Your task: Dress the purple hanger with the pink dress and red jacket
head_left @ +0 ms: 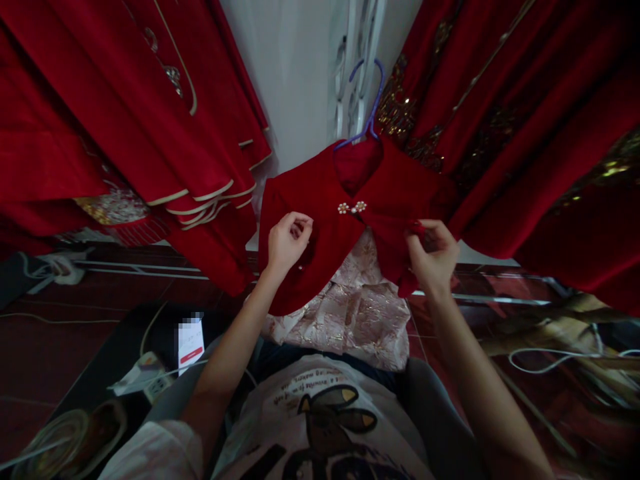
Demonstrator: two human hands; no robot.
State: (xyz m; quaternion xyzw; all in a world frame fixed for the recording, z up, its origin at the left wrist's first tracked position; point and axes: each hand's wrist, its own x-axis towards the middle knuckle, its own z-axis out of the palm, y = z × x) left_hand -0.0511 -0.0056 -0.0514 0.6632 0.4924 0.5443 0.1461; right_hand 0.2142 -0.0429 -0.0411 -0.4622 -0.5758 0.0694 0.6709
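Observation:
A red cropped jacket (pixel 310 180) hangs in front of me on a purple hanger (pixel 371 123). Pearl-and-gold flower clasps (pixel 352 208) join its front below the neckline. My right hand (pixel 434 257) pinches the jacket's front edge on the right and draws the cloth out sideways. Over the jacket's left front, my left hand (pixel 291 241) is closed in a pinch; whatever lies between its fingertips is too small to make out. A tiny pale bead (pixel 301 267) shows on the cloth below that hand. Beneath the jacket, pale pink brocade fabric (pixel 345 313) with a metallic sheen reaches my lap.
Red garments (pixel 190 133) with pale piping hang at left, and sequined red ones (pixel 520 127) at right. On a dark surface at lower left are a phone (pixel 191 343), a power strip (pixel 150 377) and a round clear container (pixel 55 443). A white cable (pixel 540 353) loops at right.

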